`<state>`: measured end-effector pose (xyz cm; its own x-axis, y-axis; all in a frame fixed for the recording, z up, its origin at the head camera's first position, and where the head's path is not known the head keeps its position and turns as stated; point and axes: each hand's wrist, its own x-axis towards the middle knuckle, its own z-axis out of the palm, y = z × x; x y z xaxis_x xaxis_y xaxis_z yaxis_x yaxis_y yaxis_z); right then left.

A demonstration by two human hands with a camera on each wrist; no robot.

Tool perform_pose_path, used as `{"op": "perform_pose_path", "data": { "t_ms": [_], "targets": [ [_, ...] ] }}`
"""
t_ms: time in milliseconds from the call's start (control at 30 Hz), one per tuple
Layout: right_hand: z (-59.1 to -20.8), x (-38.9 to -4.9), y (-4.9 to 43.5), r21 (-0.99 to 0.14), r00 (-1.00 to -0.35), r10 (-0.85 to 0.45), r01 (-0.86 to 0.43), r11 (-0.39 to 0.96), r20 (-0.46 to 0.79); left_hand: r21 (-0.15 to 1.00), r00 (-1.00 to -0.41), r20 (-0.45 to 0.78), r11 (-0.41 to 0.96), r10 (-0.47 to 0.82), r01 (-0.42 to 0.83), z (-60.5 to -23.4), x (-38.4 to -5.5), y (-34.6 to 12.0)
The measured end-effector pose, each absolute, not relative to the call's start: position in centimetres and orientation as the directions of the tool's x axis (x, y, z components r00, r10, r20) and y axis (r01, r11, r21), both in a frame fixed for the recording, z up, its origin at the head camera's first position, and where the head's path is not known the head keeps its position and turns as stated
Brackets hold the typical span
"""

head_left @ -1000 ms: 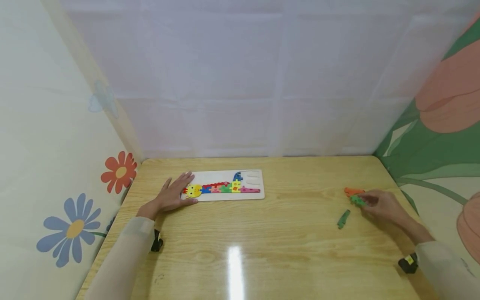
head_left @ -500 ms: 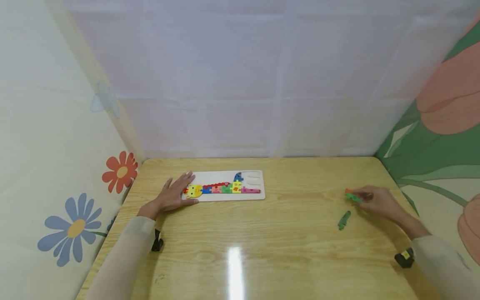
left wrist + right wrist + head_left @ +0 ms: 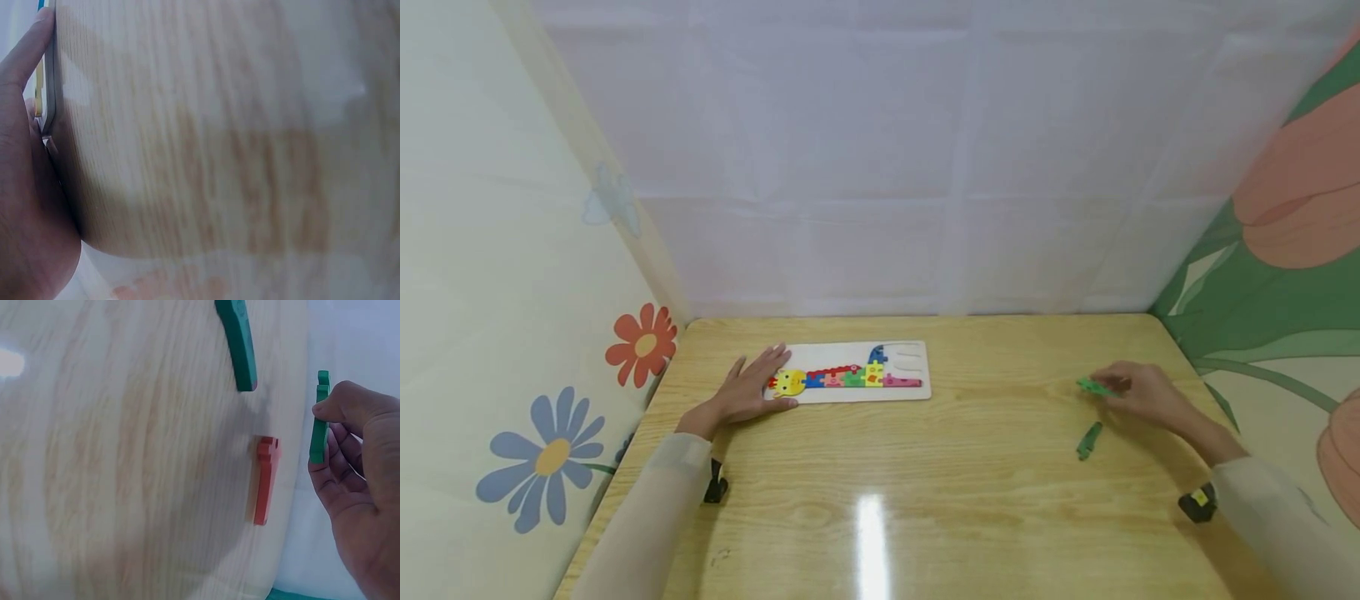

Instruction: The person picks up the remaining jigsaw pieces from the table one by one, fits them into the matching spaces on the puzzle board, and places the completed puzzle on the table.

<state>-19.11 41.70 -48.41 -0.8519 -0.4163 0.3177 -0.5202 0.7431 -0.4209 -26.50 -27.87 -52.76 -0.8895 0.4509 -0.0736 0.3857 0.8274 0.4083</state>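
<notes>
My left hand [image 3: 747,389] rests on the left end of a white puzzle board [image 3: 820,354], fingers straight and spread, thumb along the near edge. Giraffe pieces lie in the board: a yellow head [image 3: 788,382], a red mane strip, a row of coloured body pieces and a pink leg [image 3: 901,381]. Leg-shaped outlines show at its right end. At the far right my right hand [image 3: 1144,395] pinches a bright green puzzle piece [image 3: 319,425] between thumb and fingers, raised over the table. Below it in the right wrist view lies an orange puzzle piece [image 3: 266,484], hidden by the hand in the head view.
A dark green puzzle piece [image 3: 1088,440] lies on the wooden table [image 3: 985,467] nearer me than the right hand. Pale cloth [image 3: 887,167] hangs behind the table, and flower-printed cloths stand at the left and right sides.
My right hand has moved a little left and away from me with the green puzzle piece, now covering the orange piece in the head view. My left hand has stayed put.
</notes>
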Motion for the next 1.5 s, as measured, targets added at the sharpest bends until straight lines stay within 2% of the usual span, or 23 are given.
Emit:
{"op": "perform_pose_path", "data": {
  "t_ms": [433, 1500],
  "targets": [
    [-48.0, -20.5, 40.2, -0.411, -0.830, -0.464, -0.557, 0.722, 0.309, 0.391, -0.892, -0.098, 0.841, 0.441, 0.373, -52.9, -26.6, -27.9],
    [-47.8, -22.7, 35.8, -0.498, -0.856, -0.479, -0.507, 0.704, 0.195, 0.398, -0.891, -0.096, 0.837, 0.445, 0.375, -52.9, -26.6, -28.0]
  ]
}}
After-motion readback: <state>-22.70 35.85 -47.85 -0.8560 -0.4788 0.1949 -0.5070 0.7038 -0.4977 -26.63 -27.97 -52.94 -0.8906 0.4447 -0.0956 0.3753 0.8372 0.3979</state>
